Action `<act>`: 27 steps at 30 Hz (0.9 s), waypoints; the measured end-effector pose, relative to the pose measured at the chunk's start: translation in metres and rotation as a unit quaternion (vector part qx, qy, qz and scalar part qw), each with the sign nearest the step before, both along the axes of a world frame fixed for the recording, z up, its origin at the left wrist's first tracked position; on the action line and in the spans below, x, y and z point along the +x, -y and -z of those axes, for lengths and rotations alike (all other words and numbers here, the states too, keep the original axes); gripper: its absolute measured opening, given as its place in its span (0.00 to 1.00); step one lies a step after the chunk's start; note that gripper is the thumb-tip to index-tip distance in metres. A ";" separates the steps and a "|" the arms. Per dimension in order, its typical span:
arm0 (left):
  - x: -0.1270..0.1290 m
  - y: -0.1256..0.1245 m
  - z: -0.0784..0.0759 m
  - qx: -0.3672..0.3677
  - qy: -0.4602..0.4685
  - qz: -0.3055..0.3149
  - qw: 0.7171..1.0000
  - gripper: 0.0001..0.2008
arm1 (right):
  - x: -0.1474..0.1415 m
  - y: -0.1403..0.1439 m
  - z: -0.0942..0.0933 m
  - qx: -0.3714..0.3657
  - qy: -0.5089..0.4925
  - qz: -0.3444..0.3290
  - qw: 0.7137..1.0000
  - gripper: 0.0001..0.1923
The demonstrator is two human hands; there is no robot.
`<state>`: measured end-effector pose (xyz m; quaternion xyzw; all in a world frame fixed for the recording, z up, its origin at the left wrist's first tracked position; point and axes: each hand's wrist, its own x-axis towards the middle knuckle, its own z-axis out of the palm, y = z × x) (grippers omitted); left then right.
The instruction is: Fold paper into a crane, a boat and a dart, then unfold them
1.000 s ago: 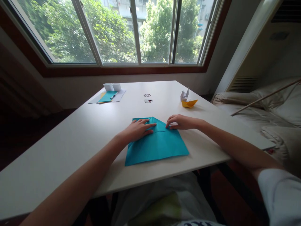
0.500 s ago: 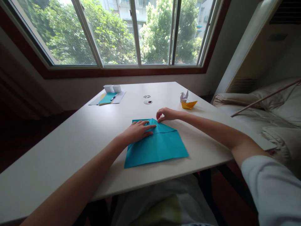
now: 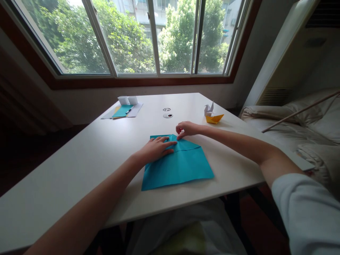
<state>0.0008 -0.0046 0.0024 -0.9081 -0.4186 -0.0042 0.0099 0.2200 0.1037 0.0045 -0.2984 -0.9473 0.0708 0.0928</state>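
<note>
A turquoise sheet of paper (image 3: pixel 183 168) lies before me on the table, its far right corner folded inward and creases running down its middle. My left hand (image 3: pixel 158 148) rests flat on the upper left of the sheet with its fingers spread, covering part of that side. At the far edge, my right hand (image 3: pixel 186 129) has its fingers curled, and its thumb side touches the folded edge near the top point. How much paper sits between those fingertips is hard to make out.
A white paper bird (image 3: pixel 209 109) and a yellow paper boat (image 3: pixel 214 119) stand on the white table (image 3: pixel 111 152) at the right. Far left are stacked sheets (image 3: pixel 121 111), a pen (image 3: pixel 129 110) and two small white containers (image 3: pixel 127 100). A padded sofa (image 3: pixel 278 117) flanks the right side.
Both hands stay at nearly the same places on the paper. The whole view has shifted very slightly; otherwise hardly anything differs.
</note>
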 end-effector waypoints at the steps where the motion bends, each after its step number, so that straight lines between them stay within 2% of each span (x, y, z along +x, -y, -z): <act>1: -0.001 0.000 0.001 0.000 0.000 0.000 1.000 0.26 | 0.006 0.003 0.000 -0.010 0.003 0.001 1.000 0.21; 6: -0.002 0.000 0.002 0.001 0.000 0.001 1.000 0.26 | 0.035 0.024 0.000 -0.057 -0.001 0.031 0.998 0.25; 12: 0.000 0.001 0.004 -0.003 0.004 -0.004 1.000 0.25 | 0.062 0.050 0.003 -0.079 -0.002 0.026 0.996 0.27; 16: 0.001 0.000 0.005 -0.004 0.004 -0.001 1.000 0.25 | 0.070 0.060 0.003 -0.094 -0.001 0.037 0.995 0.27; 19: 0.000 -0.001 0.005 -0.003 0.003 0.001 1.000 0.25 | 0.068 0.069 -0.003 -0.099 0.003 0.017 0.995 0.26; 25: -0.001 -0.001 0.004 -0.007 0.001 0.004 1.000 0.26 | 0.043 0.095 -0.006 0.024 0.019 -0.077 0.997 0.18; 27: -0.001 -0.001 0.005 -0.003 0.001 0.004 1.000 0.26 | 0.035 0.102 -0.006 0.079 0.040 -0.080 0.993 0.16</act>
